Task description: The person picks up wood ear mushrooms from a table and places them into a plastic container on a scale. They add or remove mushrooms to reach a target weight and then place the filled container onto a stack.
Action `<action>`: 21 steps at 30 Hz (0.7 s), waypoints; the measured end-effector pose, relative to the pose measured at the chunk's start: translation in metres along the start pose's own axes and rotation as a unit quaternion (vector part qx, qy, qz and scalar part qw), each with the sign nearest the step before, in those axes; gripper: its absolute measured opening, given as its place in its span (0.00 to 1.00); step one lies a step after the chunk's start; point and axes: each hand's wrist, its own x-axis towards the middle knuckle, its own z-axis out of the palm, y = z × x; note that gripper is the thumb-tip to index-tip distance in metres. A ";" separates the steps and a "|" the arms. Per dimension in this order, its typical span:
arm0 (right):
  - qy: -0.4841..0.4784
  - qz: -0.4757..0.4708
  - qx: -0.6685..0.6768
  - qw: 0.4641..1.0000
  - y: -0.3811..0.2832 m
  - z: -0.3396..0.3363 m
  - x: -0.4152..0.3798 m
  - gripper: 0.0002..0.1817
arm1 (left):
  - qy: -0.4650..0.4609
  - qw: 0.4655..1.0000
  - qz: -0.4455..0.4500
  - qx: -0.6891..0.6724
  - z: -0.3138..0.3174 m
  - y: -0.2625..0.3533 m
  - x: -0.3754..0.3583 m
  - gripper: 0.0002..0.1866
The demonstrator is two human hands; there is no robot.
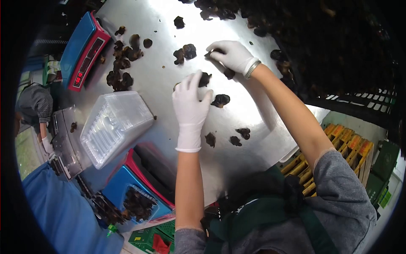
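Both my hands wear white gloves over a shiny steel table (169, 63) scattered with dark dried mushroom pieces. My left hand (190, 103) rests palm down on the table, its fingers touching a dark piece (204, 79). My right hand (230, 55) reaches farther out, fingers curled over another dark piece (211, 53). More pieces lie close by: one (220, 100) right of my left hand, a pair (185, 53) beyond it, and a few (237, 135) near my left forearm.
A stack of clear plastic trays (114, 125) lies left of my hands. A blue and red scale (82, 48) stands at the far left; a second scale (135, 197) near me carries a tray of mushrooms. A big dark heap (321, 38) fills the right. Another person (38, 106) is at left.
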 end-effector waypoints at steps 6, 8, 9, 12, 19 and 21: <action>0.007 0.076 0.223 0.972 -0.005 0.009 0.038 0.16 | -0.004 1.000 -0.023 -0.020 0.023 -0.034 0.008 0.19; 0.091 -0.057 -0.115 0.988 -0.018 0.028 0.041 0.19 | 0.014 0.968 -0.149 -0.202 0.007 -0.021 0.006 0.18; 0.049 -0.076 -0.187 0.978 -0.022 0.032 0.045 0.19 | 0.030 0.921 -0.215 -0.323 0.002 -0.016 0.002 0.17; -0.006 -0.080 -0.177 0.981 -0.014 0.035 0.047 0.17 | 0.053 0.833 -0.286 -0.470 -0.026 0.000 -0.008 0.18; -0.023 0.144 0.350 0.925 -0.047 0.003 -0.044 0.11 | 0.085 0.713 -0.285 -0.635 -0.062 0.007 -0.050 0.23; -0.048 0.204 0.572 0.793 -0.053 0.005 -0.074 0.14 | 0.111 0.657 -0.294 -0.685 -0.063 0.008 -0.064 0.23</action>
